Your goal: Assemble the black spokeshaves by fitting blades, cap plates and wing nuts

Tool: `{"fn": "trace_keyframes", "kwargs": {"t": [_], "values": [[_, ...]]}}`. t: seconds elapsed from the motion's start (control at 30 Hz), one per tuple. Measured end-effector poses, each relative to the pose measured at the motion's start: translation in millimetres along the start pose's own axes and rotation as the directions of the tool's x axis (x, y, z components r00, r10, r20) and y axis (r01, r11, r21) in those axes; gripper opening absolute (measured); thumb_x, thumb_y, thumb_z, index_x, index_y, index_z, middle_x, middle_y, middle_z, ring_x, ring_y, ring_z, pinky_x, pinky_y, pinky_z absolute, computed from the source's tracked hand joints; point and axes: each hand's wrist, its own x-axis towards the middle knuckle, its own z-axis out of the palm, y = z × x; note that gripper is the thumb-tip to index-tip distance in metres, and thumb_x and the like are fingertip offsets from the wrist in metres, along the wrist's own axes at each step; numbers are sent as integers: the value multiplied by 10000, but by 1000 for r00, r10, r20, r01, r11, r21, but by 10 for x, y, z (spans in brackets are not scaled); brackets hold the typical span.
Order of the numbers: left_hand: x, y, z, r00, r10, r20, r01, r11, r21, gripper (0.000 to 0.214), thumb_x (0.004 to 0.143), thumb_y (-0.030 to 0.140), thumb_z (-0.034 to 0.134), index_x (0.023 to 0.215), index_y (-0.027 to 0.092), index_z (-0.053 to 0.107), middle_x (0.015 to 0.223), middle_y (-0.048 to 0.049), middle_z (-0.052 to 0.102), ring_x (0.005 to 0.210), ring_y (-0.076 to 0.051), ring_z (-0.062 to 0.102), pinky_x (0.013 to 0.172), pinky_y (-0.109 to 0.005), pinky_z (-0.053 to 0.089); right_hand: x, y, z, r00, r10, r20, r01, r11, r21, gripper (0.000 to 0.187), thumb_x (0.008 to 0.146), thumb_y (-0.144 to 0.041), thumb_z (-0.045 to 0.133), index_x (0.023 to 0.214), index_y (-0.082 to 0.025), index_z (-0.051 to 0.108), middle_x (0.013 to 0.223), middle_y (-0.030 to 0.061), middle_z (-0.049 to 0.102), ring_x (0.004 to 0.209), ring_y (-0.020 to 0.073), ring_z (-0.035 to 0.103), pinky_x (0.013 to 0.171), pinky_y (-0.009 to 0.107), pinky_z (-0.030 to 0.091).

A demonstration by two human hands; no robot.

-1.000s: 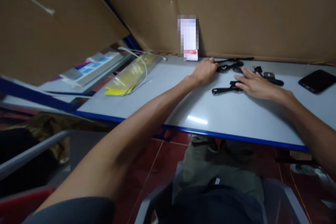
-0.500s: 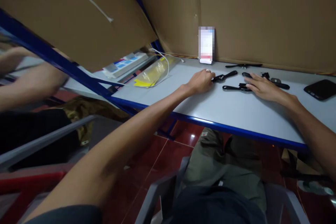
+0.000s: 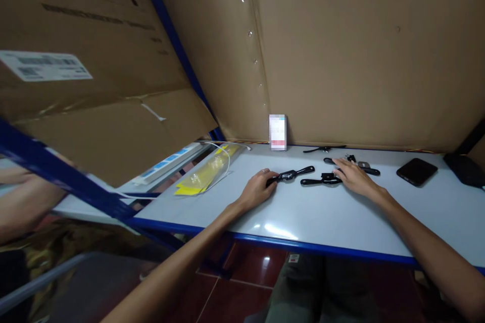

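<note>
My left hand (image 3: 259, 187) rests on the table with its fingers closed round the left handle of a black spokeshave (image 3: 291, 175), whose other handle points right. My right hand (image 3: 356, 177) lies palm down, fingers stretched out and apart. Its fingertips reach over the right end of a second spokeshave (image 3: 316, 181) and the left part of another one (image 3: 373, 171) behind it. The hand covers the middle of that farther tool. Small loose metal parts (image 3: 364, 164) lie just beyond the right hand. One more dark two-handled tool (image 3: 324, 149) lies near the back wall.
A lit phone (image 3: 278, 133) leans against the cardboard wall (image 3: 341, 60). On the right lie a dark phone (image 3: 417, 172) and a black object (image 3: 464, 169). Yellow plastic packaging (image 3: 206, 174), a white cable and a power strip (image 3: 170, 164) are at left. Another person's arm (image 3: 30, 202) shows beyond the blue frame.
The view has tilted up, so the table sits lower and more of the cardboard wall shows. Both hands keep about the same places among the tools.
</note>
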Motion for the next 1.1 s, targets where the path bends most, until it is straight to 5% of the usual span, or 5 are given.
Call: {"fn": "trace_keyframes", "kwargs": {"t": [0.23, 0.5, 0.73, 0.93, 1.1], "values": [[-229, 75, -178, 993, 59, 98, -53, 997, -60, 289, 935, 161, 505, 1188, 176, 642, 1107, -97, 711, 1033, -243, 671, 934, -381, 528, 43, -206, -17, 996, -36, -81, 40, 998, 39, 366, 997, -300, 446, 1175, -194, 747, 1137, 128, 726, 1110, 306, 627, 997, 516, 478], [-556, 128, -390, 979, 56, 196, -57, 998, -2, 251, 968, 226, 456, 1179, 206, 592, 1087, -102, 705, 959, -276, 689, 820, -406, 543, -58, -263, 76, 990, -121, 72, 121, 993, 5, 561, 1002, -554, 486, 1456, -235, 566, 1564, 134, 470, 1473, 343, 367, 1199, 567, 291], [-716, -31, -525, 957, 64, 282, -63, 998, -13, 265, 1011, 281, 388, 1178, 210, 581, 1033, -90, 690, 886, -251, 686, 760, -362, 516, 41, -158, 231, 998, 12, 63, -10, 999, -36, 561, 1049, -496, 357, 1488, -195, 534, 1595, 152, 422, 1497, 350, 324, 1212, 572, 251], [-411, 262, -462, 934, 127, 334, -127, 992, -22, 212, 1014, 269, 409, 1105, 194, 585, 981, -81, 677, 877, -248, 674, 755, -348, 503, 194, -157, 178, 993, 72, -95, -69, 997, 28, 481, 1008, -409, 452, 1385, -164, 621, 1468, 186, 554, 1411, 383, 431, 1144, 577, 340], [81, 482, -230, 910, 254, 327, -258, 966, -34, 214, 993, 245, 468, 1143, 166, 598, 936, -90, 679, 819, -230, 657, 716, -335, 485, 82, -411, -63, 979, 12, -205, 15, 991, 132, 297, 1015, -282, 435, 1030, -204, 722, 1039, 123, 698, 1040, 298, 618, 929, 498, 487]]}}
